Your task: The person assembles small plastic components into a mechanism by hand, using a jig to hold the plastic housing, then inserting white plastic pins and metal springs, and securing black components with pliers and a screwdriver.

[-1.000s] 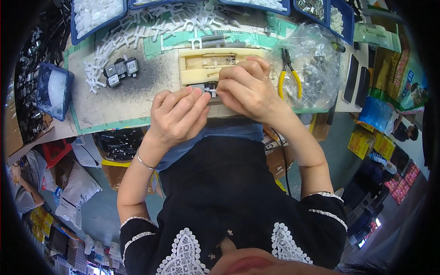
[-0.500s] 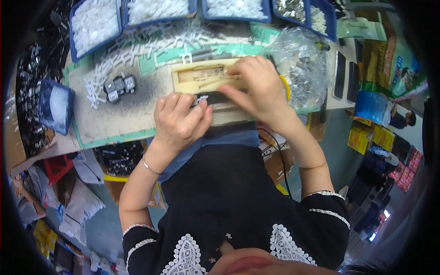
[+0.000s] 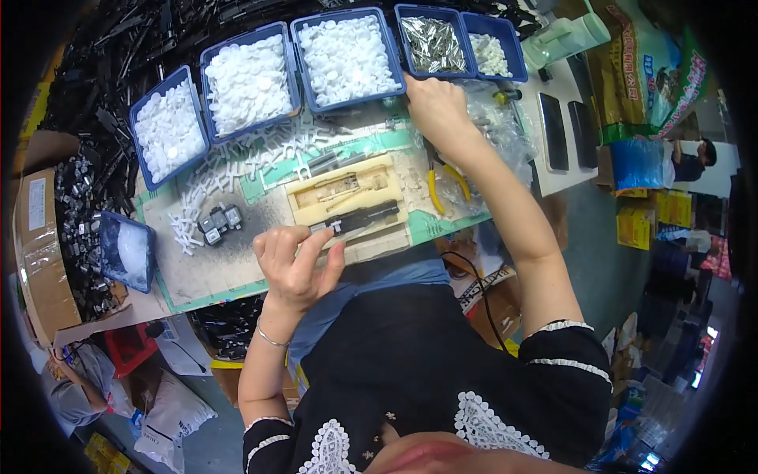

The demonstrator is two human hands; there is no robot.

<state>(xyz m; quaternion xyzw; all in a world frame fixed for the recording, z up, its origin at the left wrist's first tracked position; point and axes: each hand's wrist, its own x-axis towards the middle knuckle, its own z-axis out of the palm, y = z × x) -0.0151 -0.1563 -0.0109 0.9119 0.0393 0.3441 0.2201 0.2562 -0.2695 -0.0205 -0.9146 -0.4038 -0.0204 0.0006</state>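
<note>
A cream-coloured fixture block (image 3: 380, 175) lies on the worktable, with a long black plastic part (image 3: 371, 216) set along its near side. A small white piece (image 3: 337, 227) shows at that part's left end. Beside this end is my left hand (image 3: 292, 265), its fingers curled and its thumb close to the index finger; whatever they may hold is hidden. My right hand (image 3: 439, 110) reaches far forward to the near corner of the blue bin of thin metal pieces (image 3: 442, 76). Its fingertips are out of sight.
Blue bins of white parts (image 3: 355, 100) line the table's far side. Yellow-handled pliers (image 3: 434, 191) and a clear plastic bag (image 3: 513, 130) lie right of the fixture. Two phones (image 3: 553, 130) are farther right. Dark grey blocks (image 3: 221, 224) and loose white pieces (image 3: 185, 233) lie left.
My right hand has left the fixture and moved forward to the bins. The left hand has drawn back slightly from the black part. The whole view has shifted and shows more of the bins.
</note>
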